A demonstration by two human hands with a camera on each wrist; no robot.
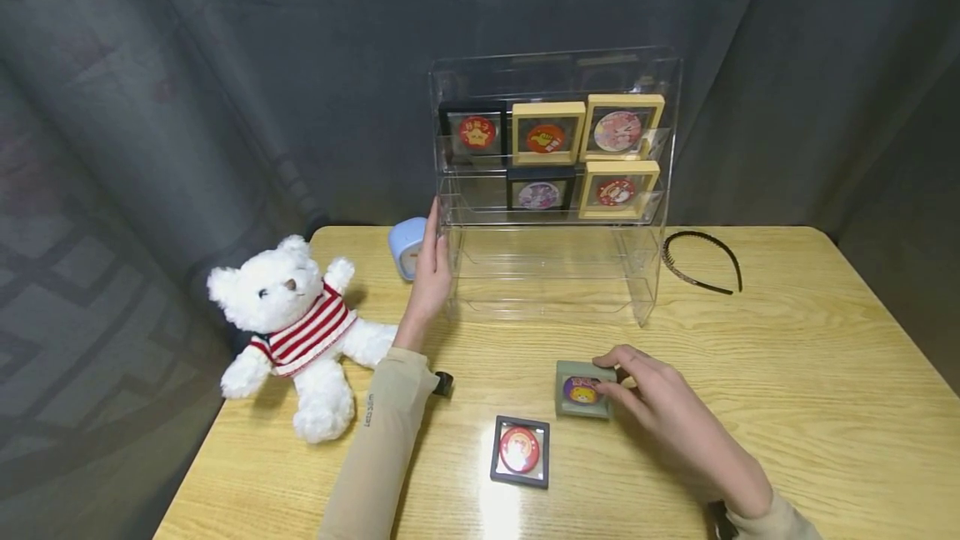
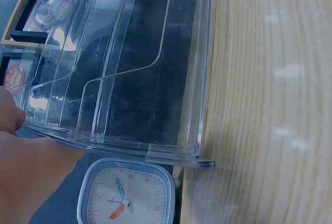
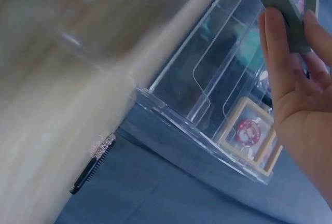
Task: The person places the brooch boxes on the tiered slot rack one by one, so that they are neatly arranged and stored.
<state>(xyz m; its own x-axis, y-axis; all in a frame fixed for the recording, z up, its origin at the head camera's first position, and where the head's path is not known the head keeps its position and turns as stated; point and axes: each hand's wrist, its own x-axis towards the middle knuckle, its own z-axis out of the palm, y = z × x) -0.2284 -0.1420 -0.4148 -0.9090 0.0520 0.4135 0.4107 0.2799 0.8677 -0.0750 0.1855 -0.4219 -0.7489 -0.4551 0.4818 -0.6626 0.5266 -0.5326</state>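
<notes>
A clear acrylic display rack (image 1: 555,248) stands on the table with framed round badges on its upper two tiers. My left hand (image 1: 431,269) rests along the rack's left side, fingers stretched upward against the edge. In the left wrist view that hand (image 2: 31,167) lies at the rack's side panel. My right hand (image 1: 660,390) pinches a grey-green square frame (image 1: 570,408) by its right side, thumb at the front; a purple badge with a yellow bear shows in it. The right wrist view shows the frame (image 3: 290,27) raised between thumb and fingers.
Near the front lies a dark-framed red badge (image 1: 521,482). A white teddy bear (image 1: 322,394) in a striped sweater sits left. Behind my left hand stands a blue clock (image 1: 405,232). A black headband (image 1: 701,236) lies right of the rack. Dark curtains (image 1: 337,65) hang behind.
</notes>
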